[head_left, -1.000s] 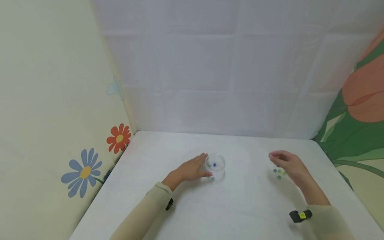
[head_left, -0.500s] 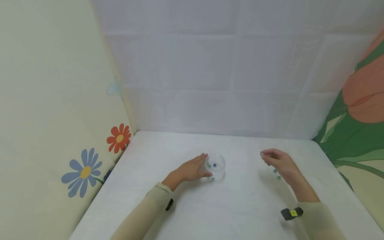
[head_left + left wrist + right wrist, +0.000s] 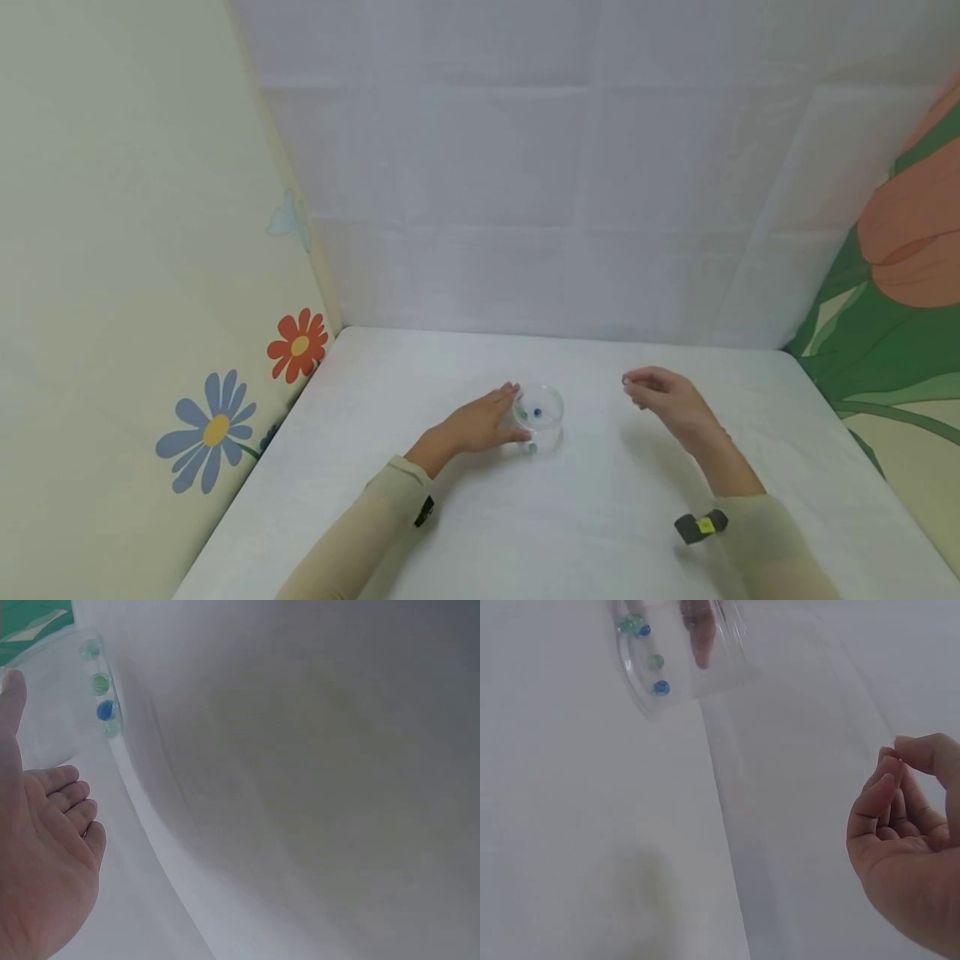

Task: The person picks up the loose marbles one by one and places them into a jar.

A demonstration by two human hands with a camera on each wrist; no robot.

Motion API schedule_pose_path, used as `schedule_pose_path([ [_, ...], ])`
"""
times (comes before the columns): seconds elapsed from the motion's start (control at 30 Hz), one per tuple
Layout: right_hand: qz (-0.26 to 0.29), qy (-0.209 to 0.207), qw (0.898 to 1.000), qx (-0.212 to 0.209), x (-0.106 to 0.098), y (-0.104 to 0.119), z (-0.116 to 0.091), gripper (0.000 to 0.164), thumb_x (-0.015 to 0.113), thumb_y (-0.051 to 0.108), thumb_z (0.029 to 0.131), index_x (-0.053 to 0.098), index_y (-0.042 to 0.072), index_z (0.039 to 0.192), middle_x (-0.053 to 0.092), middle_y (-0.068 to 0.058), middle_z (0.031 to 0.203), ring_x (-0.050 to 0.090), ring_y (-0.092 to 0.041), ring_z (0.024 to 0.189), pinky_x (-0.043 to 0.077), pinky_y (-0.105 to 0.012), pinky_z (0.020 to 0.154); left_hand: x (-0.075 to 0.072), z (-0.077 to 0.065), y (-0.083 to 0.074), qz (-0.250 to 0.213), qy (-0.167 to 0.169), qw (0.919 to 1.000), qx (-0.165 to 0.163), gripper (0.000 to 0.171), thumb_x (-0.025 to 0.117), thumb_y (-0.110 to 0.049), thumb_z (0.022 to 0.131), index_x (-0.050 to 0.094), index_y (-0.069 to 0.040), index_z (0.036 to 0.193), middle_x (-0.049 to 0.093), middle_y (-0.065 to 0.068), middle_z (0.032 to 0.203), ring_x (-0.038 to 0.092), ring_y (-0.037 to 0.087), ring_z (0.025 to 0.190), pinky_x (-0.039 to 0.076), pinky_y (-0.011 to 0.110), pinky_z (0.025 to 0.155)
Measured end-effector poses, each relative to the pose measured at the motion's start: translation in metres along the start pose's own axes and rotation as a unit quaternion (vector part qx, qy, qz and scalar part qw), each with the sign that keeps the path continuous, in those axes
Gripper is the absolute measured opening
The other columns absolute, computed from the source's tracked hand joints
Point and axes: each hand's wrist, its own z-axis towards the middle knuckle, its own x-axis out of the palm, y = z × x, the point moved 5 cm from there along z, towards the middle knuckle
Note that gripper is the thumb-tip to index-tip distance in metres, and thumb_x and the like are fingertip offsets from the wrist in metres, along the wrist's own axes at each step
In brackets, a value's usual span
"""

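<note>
A clear round container [image 3: 551, 425] stands on the white table. My left hand [image 3: 472, 423] holds its left side, thumb at the front and fingers behind. Through its wall show a blue marble [image 3: 537, 412] and green ones; in the left wrist view a blue marble [image 3: 106, 710] and several green marbles [image 3: 100, 683] lie along its bottom. To the right, my right hand [image 3: 667, 400] is raised over the table, pinching a small marble [image 3: 625, 379] between thumb and fingertips. In the right wrist view the fingertips [image 3: 911, 748] meet and mostly hide that marble.
The white table [image 3: 585, 517] reaches to a white cloth backdrop [image 3: 465, 167]. A flower-printed panel [image 3: 112, 292] borders the left side, and another printed panel [image 3: 907, 333] the right. The right hand and forearm cover the spot where loose marbles lay.
My right hand has moved left toward the container with the pinched marble, and its forearm now covers the loose marbles seen earlier. My left hand and the container have stayed still.
</note>
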Motion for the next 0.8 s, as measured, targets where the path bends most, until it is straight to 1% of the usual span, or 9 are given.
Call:
schedule_pose_path([
  [0.07, 0.005, 0.007, 1.0, 0.002, 0.005, 0.001, 0.001, 0.039, 0.067, 0.024, 0.1, 0.061, -0.001, 0.13, 0.067, -0.012, 0.116, 0.062, -0.023, 0.1, 0.054, -0.032, 0.089, 0.0, 0.0, 0.0, 0.0, 0.0, 1.0, 0.001, 0.099, 0.048, -0.075, 0.093, 0.019, -0.01, 0.163, 0.017, 0.009, 0.169, 0.016, 0.025, 0.156, 0.022, 0.041, 0.126],
  [0.2, 0.002, 0.01, 1.0, 0.002, 0.014, 0.003, 0.005, 0.038, 0.067, 0.023, 0.1, 0.061, -0.001, 0.129, 0.068, -0.012, 0.115, 0.062, -0.021, 0.099, 0.054, -0.034, 0.089, 0.0, 0.001, 0.001, 0.002, -0.001, 1.0, 0.002, 0.1, 0.047, -0.075, 0.093, 0.019, -0.01, 0.163, 0.017, 0.009, 0.169, 0.017, 0.025, 0.156, 0.022, 0.041, 0.126],
  [0.3, -0.002, 0.008, 1.0, 0.01, 0.021, 0.004, 0.007, 0.035, 0.067, 0.022, 0.099, 0.063, 0.001, 0.128, 0.069, -0.011, 0.114, 0.063, -0.023, 0.101, 0.054, -0.032, 0.088, 0.001, 0.001, 0.001, 0.002, 0.002, 1.0, 0.001, 0.099, 0.048, -0.074, 0.093, 0.018, -0.01, 0.163, 0.017, 0.009, 0.169, 0.016, 0.025, 0.156, 0.022, 0.041, 0.126],
  [0.37, -0.002, 0.011, 1.0, 0.017, 0.025, 0.005, 0.009, 0.034, 0.067, 0.021, 0.099, 0.063, 0.002, 0.127, 0.069, -0.01, 0.114, 0.063, -0.024, 0.101, 0.054, -0.036, 0.091, 0.001, 0.001, 0.001, 0.002, 0.002, 1.0, 0.0, 0.099, 0.049, -0.073, 0.094, 0.018, -0.01, 0.163, 0.017, 0.009, 0.169, 0.016, 0.025, 0.156, 0.022, 0.041, 0.125],
  [0.47, -0.002, 0.015, 1.0, 0.022, 0.031, 0.005, 0.011, 0.032, 0.067, 0.02, 0.099, 0.064, 0.003, 0.126, 0.069, -0.011, 0.114, 0.063, -0.025, 0.101, 0.053, -0.038, 0.092, 0.001, 0.0, 0.0, -0.001, 0.002, 1.0, -0.001, 0.098, 0.05, -0.072, 0.094, 0.019, -0.009, 0.163, 0.017, 0.01, 0.169, 0.017, 0.025, 0.156, 0.022, 0.042, 0.125],
  [0.63, 0.0, 0.025, 1.0, 0.018, 0.041, 0.008, 0.014, 0.032, 0.068, 0.021, 0.098, 0.065, 0.004, 0.125, 0.069, -0.01, 0.115, 0.063, -0.022, 0.1, 0.052, -0.033, 0.09, 0.0, 0.0, 0.0, -0.004, 0.001, 1.0, -0.001, 0.098, 0.05, -0.072, 0.094, 0.019, -0.009, 0.163, 0.018, 0.01, 0.169, 0.016, 0.025, 0.156, 0.022, 0.041, 0.126],
  [0.8, 0.009, 0.042, 0.999, 0.0, 0.048, 0.011, 0.015, 0.032, 0.068, 0.019, 0.098, 0.064, 0.003, 0.125, 0.069, -0.01, 0.114, 0.063, -0.019, 0.098, 0.053, -0.029, 0.087, -0.003, -0.001, -0.002, -0.006, -0.001, 1.0, -0.001, 0.098, 0.05, -0.072, 0.094, 0.02, -0.009, 0.162, 0.018, 0.01, 0.169, 0.017, 0.025, 0.156, 0.022, 0.041, 0.125],
])
